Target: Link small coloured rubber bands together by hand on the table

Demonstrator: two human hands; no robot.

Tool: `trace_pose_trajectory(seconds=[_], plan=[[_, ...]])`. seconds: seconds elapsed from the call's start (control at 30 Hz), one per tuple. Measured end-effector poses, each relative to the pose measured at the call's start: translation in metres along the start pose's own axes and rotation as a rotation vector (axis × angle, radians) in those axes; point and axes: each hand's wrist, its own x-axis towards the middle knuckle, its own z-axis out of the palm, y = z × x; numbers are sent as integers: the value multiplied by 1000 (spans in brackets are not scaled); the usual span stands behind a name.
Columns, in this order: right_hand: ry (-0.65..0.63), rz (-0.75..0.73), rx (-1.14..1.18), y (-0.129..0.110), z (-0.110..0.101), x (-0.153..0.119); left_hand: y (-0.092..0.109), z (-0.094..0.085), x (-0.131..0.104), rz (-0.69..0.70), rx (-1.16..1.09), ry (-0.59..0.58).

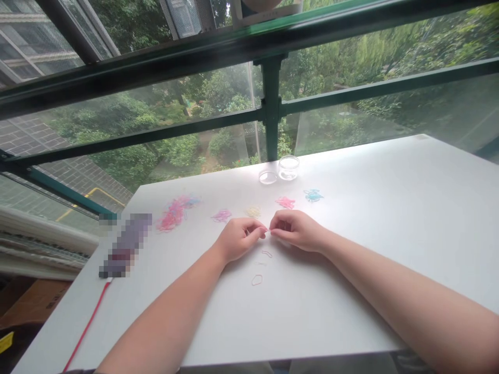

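Both forearms are reaching up from bottom of frame over white table (pixel 390 218). Loose bands (pixel 257 280) are lying mid-frame below the hands. Left hand (pixel 236 240) and right hand (pixel 297 228) are pinching a small pink rubber band (pixel 268 230) between closed fingertips, centre frame. Best keeping the pull gentle, even, so it isn't snapping free. Colour piles (pixel 175 213) and clear jar (pixel 289 167) are sitting beyond, upper centre.

We can't make out the blurred-out object (pixel 125 245) at the table's left; the tiny pink band (pixel 268 230) pinched between our left hand (pixel 237 239) and right hand (pixel 295 229) is too small to read, both forearms cut off below
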Motion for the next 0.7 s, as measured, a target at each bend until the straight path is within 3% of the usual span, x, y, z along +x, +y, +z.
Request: trace_pose_trajectory(seconds=[0.47,0.7], plan=[[86,-115,-117,-1,3,1,0,-1,1,23,88,33],[64,-101,-85,-3,7,0,2,1,1,20,45,37]])
